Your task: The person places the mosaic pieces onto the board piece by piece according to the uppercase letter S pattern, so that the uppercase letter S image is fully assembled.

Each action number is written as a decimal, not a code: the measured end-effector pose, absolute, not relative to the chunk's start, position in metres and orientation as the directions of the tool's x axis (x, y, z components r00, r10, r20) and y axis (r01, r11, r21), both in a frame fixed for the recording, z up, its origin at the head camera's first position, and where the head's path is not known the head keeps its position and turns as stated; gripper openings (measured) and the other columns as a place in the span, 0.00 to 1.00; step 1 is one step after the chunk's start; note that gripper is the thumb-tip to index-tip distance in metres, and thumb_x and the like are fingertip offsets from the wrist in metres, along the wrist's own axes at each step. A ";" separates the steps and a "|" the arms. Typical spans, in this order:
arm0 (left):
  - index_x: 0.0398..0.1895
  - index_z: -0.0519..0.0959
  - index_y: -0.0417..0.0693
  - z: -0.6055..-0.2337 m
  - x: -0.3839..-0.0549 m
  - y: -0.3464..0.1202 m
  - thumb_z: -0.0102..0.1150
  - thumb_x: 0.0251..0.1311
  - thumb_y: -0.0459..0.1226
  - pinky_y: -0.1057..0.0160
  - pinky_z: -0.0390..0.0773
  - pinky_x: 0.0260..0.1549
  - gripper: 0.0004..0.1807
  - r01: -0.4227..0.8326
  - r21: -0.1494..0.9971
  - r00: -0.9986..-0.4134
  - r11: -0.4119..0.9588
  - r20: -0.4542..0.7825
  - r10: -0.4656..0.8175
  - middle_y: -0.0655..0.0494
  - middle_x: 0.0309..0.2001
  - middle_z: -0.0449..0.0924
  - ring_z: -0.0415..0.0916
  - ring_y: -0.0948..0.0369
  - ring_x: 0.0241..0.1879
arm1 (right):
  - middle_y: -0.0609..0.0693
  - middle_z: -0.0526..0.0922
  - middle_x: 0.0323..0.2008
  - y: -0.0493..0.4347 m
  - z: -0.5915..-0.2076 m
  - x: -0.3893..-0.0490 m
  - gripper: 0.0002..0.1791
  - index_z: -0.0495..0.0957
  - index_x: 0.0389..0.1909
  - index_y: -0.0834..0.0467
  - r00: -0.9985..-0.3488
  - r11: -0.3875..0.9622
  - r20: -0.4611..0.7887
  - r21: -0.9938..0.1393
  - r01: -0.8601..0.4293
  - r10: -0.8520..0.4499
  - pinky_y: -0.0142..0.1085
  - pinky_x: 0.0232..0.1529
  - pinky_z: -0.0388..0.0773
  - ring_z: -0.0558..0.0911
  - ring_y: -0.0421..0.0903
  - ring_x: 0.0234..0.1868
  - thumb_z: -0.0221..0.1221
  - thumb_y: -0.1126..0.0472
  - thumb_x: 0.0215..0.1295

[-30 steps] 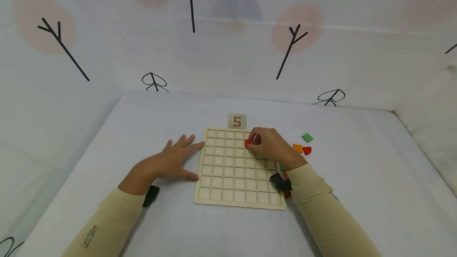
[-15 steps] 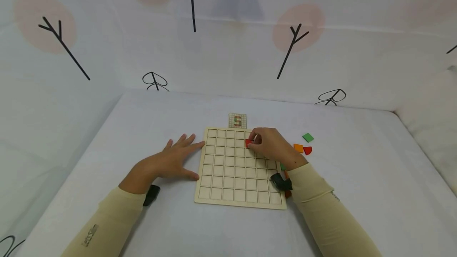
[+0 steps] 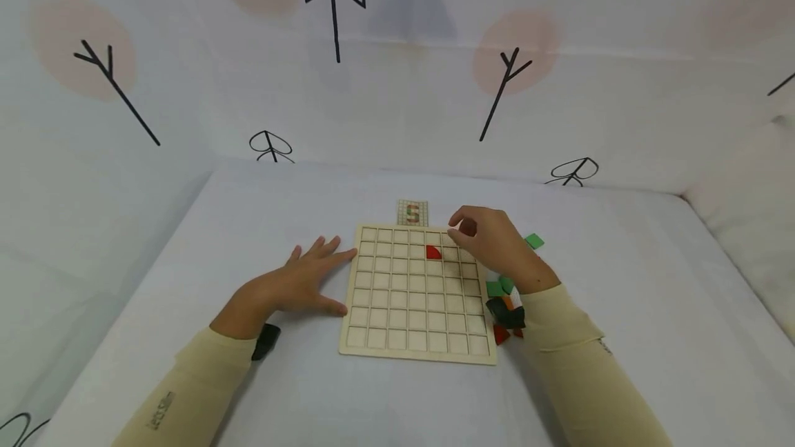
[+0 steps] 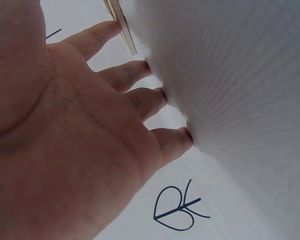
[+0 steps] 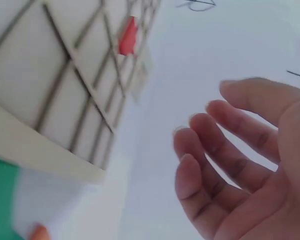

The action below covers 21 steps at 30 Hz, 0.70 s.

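Note:
A wooden grid board (image 3: 397, 354) lies flat on the white cloth. One red quarter-circle tile (image 3: 433, 252) sits in a square near its top right, and the right wrist view shows that red tile (image 5: 128, 36) too. My left hand (image 3: 304, 285) is spread beside the board, index fingertip and thumb at its left edge. In the left wrist view the fingertips (image 4: 185, 137) press on the cloth. My right hand (image 3: 497, 243) hovers over the board's upper right corner, fingers loosely bent, with nothing between thumb and fingertips.
A small pattern card (image 3: 413, 212) with a coloured S lies against the board's top edge. Along the right side are loose tiles: green ones (image 3: 495, 289), a red one (image 3: 501, 334) and others partly behind my right wrist. A green square tile (image 3: 534, 241) lies farther back.
My right hand has let go of the red tile, which stays in its square, and has lifted away to the right and back. My left hand has not moved.

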<state>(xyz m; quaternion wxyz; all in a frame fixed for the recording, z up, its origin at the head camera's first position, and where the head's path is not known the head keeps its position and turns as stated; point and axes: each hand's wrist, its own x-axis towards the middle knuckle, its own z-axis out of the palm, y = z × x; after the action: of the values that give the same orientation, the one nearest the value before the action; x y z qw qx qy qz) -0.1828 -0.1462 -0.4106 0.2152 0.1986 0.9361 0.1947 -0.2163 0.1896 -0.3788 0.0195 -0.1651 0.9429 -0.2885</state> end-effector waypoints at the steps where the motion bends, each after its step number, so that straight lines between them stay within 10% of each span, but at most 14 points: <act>1: 0.80 0.53 0.63 -0.411 -0.183 -0.146 0.74 0.50 0.56 0.35 0.32 0.76 0.56 0.286 0.452 -0.828 0.845 -0.326 0.456 0.48 0.82 0.39 0.30 0.44 0.81 | 0.51 0.84 0.30 0.191 -0.375 -0.215 0.09 0.81 0.46 0.59 -0.945 0.784 0.077 -0.539 -0.308 -0.319 0.37 0.33 0.77 0.78 0.45 0.31 0.61 0.60 0.70; 21: 0.80 0.52 0.62 -0.411 -0.183 -0.146 0.74 0.50 0.56 0.34 0.32 0.75 0.56 0.290 0.442 -0.829 0.849 -0.327 0.453 0.47 0.82 0.39 0.30 0.44 0.81 | 0.58 0.84 0.47 0.247 -0.372 -0.192 0.14 0.81 0.52 0.61 -0.981 0.843 0.037 -0.506 -0.183 -0.191 0.40 0.38 0.82 0.79 0.54 0.45 0.60 0.59 0.71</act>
<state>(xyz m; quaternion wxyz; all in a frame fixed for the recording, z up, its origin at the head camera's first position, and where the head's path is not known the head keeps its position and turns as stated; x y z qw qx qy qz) -0.1827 -0.1463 -0.4114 0.2144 0.1982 0.9373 0.1904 -0.1921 0.2466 -0.3719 0.0076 -0.0975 0.9599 -0.2627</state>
